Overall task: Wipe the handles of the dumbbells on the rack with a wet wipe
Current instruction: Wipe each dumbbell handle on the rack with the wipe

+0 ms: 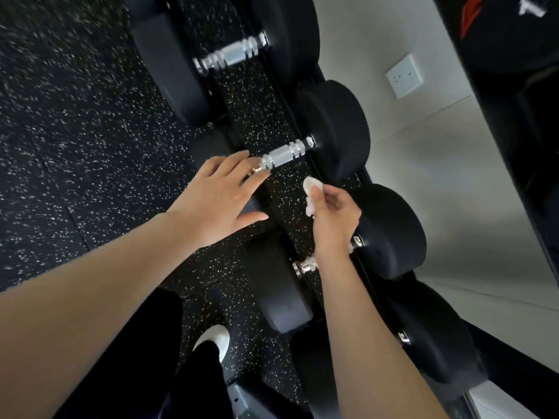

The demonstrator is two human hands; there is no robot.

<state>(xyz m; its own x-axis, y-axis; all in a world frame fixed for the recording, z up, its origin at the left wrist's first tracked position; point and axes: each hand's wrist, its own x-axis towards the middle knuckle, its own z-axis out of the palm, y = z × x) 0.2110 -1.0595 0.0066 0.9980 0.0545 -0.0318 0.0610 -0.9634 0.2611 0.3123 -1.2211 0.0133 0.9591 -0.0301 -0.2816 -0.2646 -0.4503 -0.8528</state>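
Beside the rigid knurled chrome dumbbell handle [284, 154], limp crumpled white wet wipe [310, 195] pinched in right hand [332, 219], left hand [217, 198] splayed flat; best wrapped mid-bar.

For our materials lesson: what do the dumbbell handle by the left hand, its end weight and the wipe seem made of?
Handle: likely chromed steel, shiny silver, knurled middle. End weight: probably rubber-coated, matte black. Wipe: soft white paper or nonwoven, crumpled in right hand.
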